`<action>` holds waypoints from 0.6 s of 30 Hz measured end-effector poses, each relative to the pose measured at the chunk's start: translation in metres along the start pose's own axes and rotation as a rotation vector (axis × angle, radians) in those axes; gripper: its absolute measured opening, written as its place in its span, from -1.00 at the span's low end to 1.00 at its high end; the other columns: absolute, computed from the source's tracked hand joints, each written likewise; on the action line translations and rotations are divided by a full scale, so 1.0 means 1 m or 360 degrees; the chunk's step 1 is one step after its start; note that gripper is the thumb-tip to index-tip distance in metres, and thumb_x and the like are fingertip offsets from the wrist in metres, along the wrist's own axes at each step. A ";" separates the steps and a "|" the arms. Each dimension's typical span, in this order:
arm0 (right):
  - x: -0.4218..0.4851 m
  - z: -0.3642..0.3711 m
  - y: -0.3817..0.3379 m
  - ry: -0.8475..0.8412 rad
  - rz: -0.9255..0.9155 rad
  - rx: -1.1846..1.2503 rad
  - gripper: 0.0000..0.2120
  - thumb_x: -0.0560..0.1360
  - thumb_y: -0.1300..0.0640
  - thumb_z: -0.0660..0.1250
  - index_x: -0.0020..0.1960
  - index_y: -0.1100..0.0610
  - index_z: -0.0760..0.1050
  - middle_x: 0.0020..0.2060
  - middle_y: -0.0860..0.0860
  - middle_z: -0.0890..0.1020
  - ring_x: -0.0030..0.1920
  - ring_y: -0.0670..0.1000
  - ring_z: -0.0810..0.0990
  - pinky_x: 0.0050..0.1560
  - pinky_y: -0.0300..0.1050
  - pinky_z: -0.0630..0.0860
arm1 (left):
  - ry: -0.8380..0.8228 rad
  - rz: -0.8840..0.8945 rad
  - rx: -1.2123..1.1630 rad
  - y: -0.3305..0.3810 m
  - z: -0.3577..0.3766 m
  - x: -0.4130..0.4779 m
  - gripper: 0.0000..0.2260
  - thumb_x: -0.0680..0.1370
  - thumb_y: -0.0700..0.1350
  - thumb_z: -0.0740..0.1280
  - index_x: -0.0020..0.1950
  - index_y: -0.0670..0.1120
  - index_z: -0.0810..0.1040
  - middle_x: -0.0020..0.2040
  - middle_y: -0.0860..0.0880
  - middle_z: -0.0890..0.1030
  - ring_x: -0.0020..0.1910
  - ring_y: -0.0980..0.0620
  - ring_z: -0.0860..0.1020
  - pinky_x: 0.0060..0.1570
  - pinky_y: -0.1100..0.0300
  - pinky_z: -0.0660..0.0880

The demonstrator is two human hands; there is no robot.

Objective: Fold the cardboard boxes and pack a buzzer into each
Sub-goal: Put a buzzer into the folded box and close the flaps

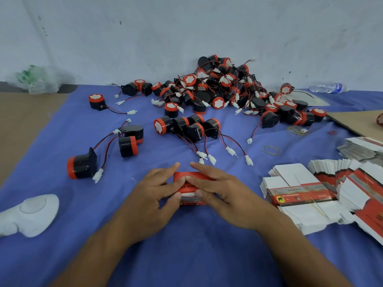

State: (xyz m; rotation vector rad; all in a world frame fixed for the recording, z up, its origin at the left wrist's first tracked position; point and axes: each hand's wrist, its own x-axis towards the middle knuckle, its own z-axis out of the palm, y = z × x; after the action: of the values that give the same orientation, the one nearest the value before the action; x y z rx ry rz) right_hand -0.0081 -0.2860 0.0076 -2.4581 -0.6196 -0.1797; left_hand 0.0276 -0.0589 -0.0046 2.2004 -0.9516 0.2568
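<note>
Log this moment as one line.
step: folding box | left hand: grips box | right hand: grips box | buzzers: heaped behind

A small red box [187, 183] with dark print and a white flap edge lies on the blue surface [186, 241], front centre, gripped at both ends by the left hand [157, 193] and right hand [219, 189]. Flat boxes [298, 195], white with red and black bands, lie in fanned stacks at the right. The buzzers are black drums with red caps, red-and-black wires and white plugs. A pile of buzzers [223, 90] lies at the far edge, with loose buzzers [186, 125] scattered nearer and leftward.
</note>
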 end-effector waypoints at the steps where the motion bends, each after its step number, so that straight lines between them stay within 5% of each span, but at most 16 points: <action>1: 0.000 0.001 0.000 0.0001 -0.0006 -0.0040 -0.62 0.67 0.03 0.19 0.47 0.01 0.43 0.57 -0.07 0.24 0.55 -0.11 0.21 0.49 -0.07 0.28 | -0.0012 0.0030 0.0043 0.000 -0.001 0.000 -0.62 0.52 0.00 0.35 0.27 -0.15 0.61 0.42 -0.05 0.46 0.30 0.00 0.47 0.32 0.22 0.36; 6: 0.001 0.004 -0.002 0.0009 -0.0053 -0.0113 -0.57 0.68 0.03 0.17 0.52 0.09 0.36 0.58 0.01 0.19 0.58 -0.05 0.16 0.52 -0.05 0.22 | 0.0094 0.0238 0.0158 -0.001 0.005 0.001 -0.63 0.55 0.00 0.28 0.20 -0.22 0.65 0.34 -0.13 0.53 0.30 -0.09 0.53 0.35 0.17 0.39; 12: 0.002 0.014 -0.002 -0.0183 0.0092 -0.0035 -0.43 0.69 -0.04 0.09 0.61 -0.15 -0.09 0.62 -0.12 -0.15 0.59 -0.15 -0.19 0.58 -0.08 0.07 | 0.0090 0.0310 0.0089 -0.007 0.006 0.002 -0.72 0.60 -0.15 0.27 0.27 -0.15 0.61 0.40 -0.11 0.48 0.41 -0.08 0.44 0.33 0.03 0.44; 16: 0.004 0.013 0.001 0.0257 0.0125 0.0556 -0.70 0.60 0.21 0.33 0.33 0.13 0.57 0.52 -0.03 0.33 0.52 -0.18 0.25 0.47 -0.22 0.27 | 0.0118 0.0238 0.0143 -0.007 0.005 0.001 -0.70 0.58 -0.09 0.24 0.21 -0.13 0.65 0.28 -0.04 0.59 0.34 -0.11 0.49 0.28 0.07 0.43; 18: 0.004 0.009 0.004 0.0353 0.0144 0.0665 -0.82 0.52 0.28 0.43 0.11 0.20 0.70 0.39 -0.01 0.49 0.42 -0.14 0.43 0.41 -0.15 0.39 | 0.0157 0.0200 0.0161 -0.006 0.006 0.002 -0.75 0.56 -0.13 0.30 0.18 -0.12 0.68 0.25 -0.02 0.61 0.33 -0.08 0.50 0.27 0.08 0.45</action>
State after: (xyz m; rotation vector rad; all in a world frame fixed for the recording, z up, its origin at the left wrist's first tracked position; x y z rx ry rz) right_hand -0.0027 -0.2823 -0.0013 -2.0233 -0.4008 -0.2548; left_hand 0.0329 -0.0608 -0.0113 2.1992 -1.0432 0.4772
